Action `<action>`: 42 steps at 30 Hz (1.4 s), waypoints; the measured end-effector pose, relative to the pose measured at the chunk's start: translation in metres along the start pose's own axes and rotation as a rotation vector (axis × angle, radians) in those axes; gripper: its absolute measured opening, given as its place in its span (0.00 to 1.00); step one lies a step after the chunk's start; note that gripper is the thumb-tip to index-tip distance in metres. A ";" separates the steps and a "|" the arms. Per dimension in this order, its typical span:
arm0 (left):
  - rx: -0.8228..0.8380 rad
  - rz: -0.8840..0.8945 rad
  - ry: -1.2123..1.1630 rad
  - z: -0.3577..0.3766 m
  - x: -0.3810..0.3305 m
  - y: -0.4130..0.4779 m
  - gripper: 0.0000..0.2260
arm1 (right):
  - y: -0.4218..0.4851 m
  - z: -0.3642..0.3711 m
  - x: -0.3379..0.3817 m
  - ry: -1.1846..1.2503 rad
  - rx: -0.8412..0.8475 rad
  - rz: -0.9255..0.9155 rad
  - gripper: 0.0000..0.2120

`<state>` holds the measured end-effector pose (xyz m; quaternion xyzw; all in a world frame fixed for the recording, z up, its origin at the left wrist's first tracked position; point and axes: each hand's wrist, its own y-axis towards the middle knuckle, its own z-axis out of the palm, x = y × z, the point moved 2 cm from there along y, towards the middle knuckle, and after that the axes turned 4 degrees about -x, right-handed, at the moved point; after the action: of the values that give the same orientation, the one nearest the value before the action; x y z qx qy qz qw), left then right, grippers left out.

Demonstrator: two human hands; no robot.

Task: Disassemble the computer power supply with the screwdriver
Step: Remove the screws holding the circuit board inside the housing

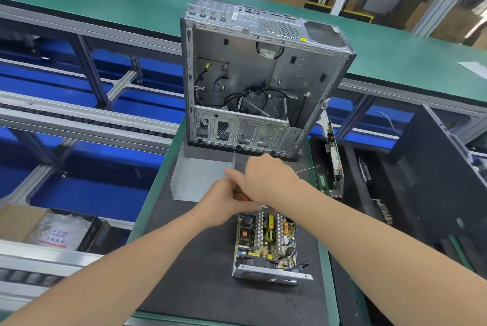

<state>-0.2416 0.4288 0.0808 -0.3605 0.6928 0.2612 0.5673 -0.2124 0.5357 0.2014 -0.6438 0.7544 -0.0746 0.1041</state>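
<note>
The power supply (266,244) lies open on the dark mat, its circuit board, heat sinks and coils exposed, a perforated metal wall at its near end. Its removed grey metal cover (200,178) lies further back to the left. Both hands meet over the far end of the power supply. My right hand (266,178) curls over a screwdriver with a red and black handle (243,195), which is mostly hidden. My left hand (224,201) sits just below it, fingers curled at the handle and shaft. The tip is hidden behind the hands.
An emptied silver computer case (263,80) stands upright behind the hands. Circuit boards (333,162) lean in a black bin at the right, beside a dark case panel (434,167). A cardboard box with a plastic bag (52,228) sits lower left. Green conveyor benches run behind.
</note>
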 end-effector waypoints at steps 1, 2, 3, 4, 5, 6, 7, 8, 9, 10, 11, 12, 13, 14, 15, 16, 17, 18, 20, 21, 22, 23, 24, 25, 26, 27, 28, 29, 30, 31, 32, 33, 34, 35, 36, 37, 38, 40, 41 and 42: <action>-0.016 0.010 -0.001 0.000 0.000 0.000 0.13 | 0.002 -0.001 0.002 -0.019 0.024 -0.029 0.26; -0.024 0.023 -0.013 0.001 0.000 0.000 0.14 | 0.003 -0.003 0.005 -0.017 0.032 -0.050 0.21; -0.026 0.034 -0.027 0.001 0.000 -0.001 0.15 | 0.003 -0.006 0.007 0.001 0.039 -0.061 0.15; -0.023 0.036 -0.030 0.000 0.000 -0.001 0.16 | 0.002 -0.008 0.009 0.012 0.043 -0.078 0.12; -0.016 0.033 -0.019 -0.001 0.001 -0.001 0.16 | 0.001 -0.010 0.011 0.003 0.049 -0.109 0.10; -0.005 0.026 -0.004 -0.001 0.003 -0.001 0.15 | -0.001 -0.012 0.012 -0.013 0.059 -0.140 0.08; 0.004 0.019 0.012 -0.003 0.004 -0.001 0.13 | -0.003 -0.014 0.013 -0.030 0.069 -0.179 0.07; 0.010 0.014 0.026 -0.004 0.006 -0.001 0.10 | -0.005 -0.016 0.013 -0.034 0.079 -0.217 0.07; 0.013 0.011 0.033 -0.005 0.007 -0.002 0.08 | -0.007 -0.019 0.012 -0.027 0.091 -0.256 0.07; 0.014 0.003 0.027 -0.006 0.008 -0.002 0.07 | -0.009 -0.021 0.010 -0.023 0.108 -0.293 0.05; 0.016 -0.009 0.010 -0.007 0.008 -0.004 0.07 | -0.010 -0.022 0.008 -0.028 0.125 -0.336 0.04; 0.021 -0.019 -0.008 -0.007 0.007 -0.004 0.08 | -0.011 -0.023 0.006 -0.045 0.141 -0.380 0.06; 0.032 -0.022 -0.021 -0.008 0.007 -0.005 0.09 | -0.011 -0.023 0.005 -0.065 0.150 -0.422 0.07; 0.043 -0.026 -0.027 -0.008 0.006 -0.005 0.09 | -0.012 -0.022 0.004 -0.080 0.154 -0.447 0.08; 0.047 -0.031 -0.027 -0.008 0.005 -0.005 0.09 | -0.011 -0.021 0.004 -0.087 0.148 -0.463 0.08; 0.045 -0.034 -0.024 -0.008 0.005 -0.006 0.09 | -0.011 -0.020 0.004 -0.091 0.140 -0.475 0.08; 0.041 -0.035 -0.022 -0.008 0.005 -0.006 0.09 | -0.010 -0.019 0.004 -0.092 0.128 -0.488 0.07; 0.038 -0.039 -0.027 -0.007 0.004 -0.006 0.09 | -0.009 -0.019 0.002 -0.087 0.119 -0.494 0.06; 0.032 -0.043 -0.036 -0.007 0.002 -0.006 0.08 | -0.008 -0.019 0.000 -0.019 0.099 -0.478 0.05; 0.029 -0.028 -0.034 -0.008 0.001 -0.006 0.07 | -0.008 -0.019 0.000 0.030 0.070 -0.438 0.09; 0.032 -0.010 -0.031 -0.009 0.000 -0.005 0.07 | -0.006 -0.018 0.000 0.052 0.016 -0.365 0.15; 0.040 0.002 -0.031 -0.008 -0.001 -0.005 0.07 | -0.005 -0.015 0.000 0.032 -0.054 -0.269 0.22; 0.044 -0.001 -0.041 -0.008 -0.002 -0.006 0.07 | -0.006 -0.013 0.001 -0.017 -0.102 -0.166 0.28; 0.046 -0.004 -0.060 -0.007 -0.003 -0.006 0.06 | -0.006 -0.009 0.003 -0.059 -0.109 -0.085 0.31; 0.045 0.001 -0.074 -0.007 -0.004 -0.006 0.06 | -0.006 -0.006 0.006 -0.070 -0.084 -0.034 0.30; 0.044 0.016 -0.082 -0.007 -0.005 -0.006 0.08 | -0.005 -0.003 0.007 -0.061 -0.051 -0.019 0.25; 0.044 0.029 -0.075 -0.007 -0.005 -0.006 0.11 | -0.003 -0.003 0.008 -0.046 -0.030 -0.035 0.18; 0.047 0.034 -0.070 -0.009 -0.003 -0.007 0.12 | -0.002 -0.005 0.007 -0.022 -0.022 -0.065 0.12; 0.054 0.026 -0.072 -0.010 0.000 -0.009 0.13 | -0.002 -0.007 0.006 0.003 -0.017 -0.100 0.08; 0.060 0.012 -0.086 -0.011 0.005 -0.012 0.14 | -0.003 -0.009 0.005 0.022 -0.014 -0.144 0.06; 0.047 -0.008 -0.087 -0.013 0.011 -0.015 0.17 | -0.004 -0.010 0.003 0.038 -0.012 -0.193 0.04; 0.014 -0.027 -0.081 -0.014 0.018 -0.019 0.19 | -0.006 -0.012 0.002 0.055 -0.006 -0.242 0.02; -0.031 -0.039 -0.052 -0.014 0.024 -0.023 0.21 | -0.008 -0.013 0.001 0.065 0.006 -0.293 0.03; -0.079 -0.040 -0.009 -0.012 0.029 -0.028 0.21 | -0.010 -0.013 0.000 0.060 0.024 -0.342 0.06; -0.126 -0.030 0.052 -0.010 0.032 -0.032 0.22 | -0.011 -0.013 -0.001 0.051 0.042 -0.375 0.08; -0.168 -0.020 0.102 -0.008 0.035 -0.036 0.23 | -0.011 -0.013 -0.002 0.056 0.054 -0.390 0.10; -0.208 -0.021 0.144 -0.007 0.038 -0.039 0.23 | -0.012 -0.014 -0.003 0.072 0.057 -0.397 0.10; -0.261 -0.054 0.182 -0.004 0.044 -0.041 0.20 | -0.012 -0.016 -0.004 0.097 0.059 -0.399 0.11; -0.270 -0.072 0.192 -0.002 0.046 -0.042 0.19 | -0.012 -0.018 -0.004 0.100 0.062 -0.400 0.11; -0.271 -0.090 0.207 0.000 0.048 -0.042 0.17 | -0.012 -0.020 -0.005 0.103 0.062 -0.403 0.11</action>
<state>-0.2131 0.3938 0.0360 -0.4893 0.6892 0.2881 0.4502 -0.2051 0.5383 0.2239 -0.7736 0.6119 -0.1497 0.0680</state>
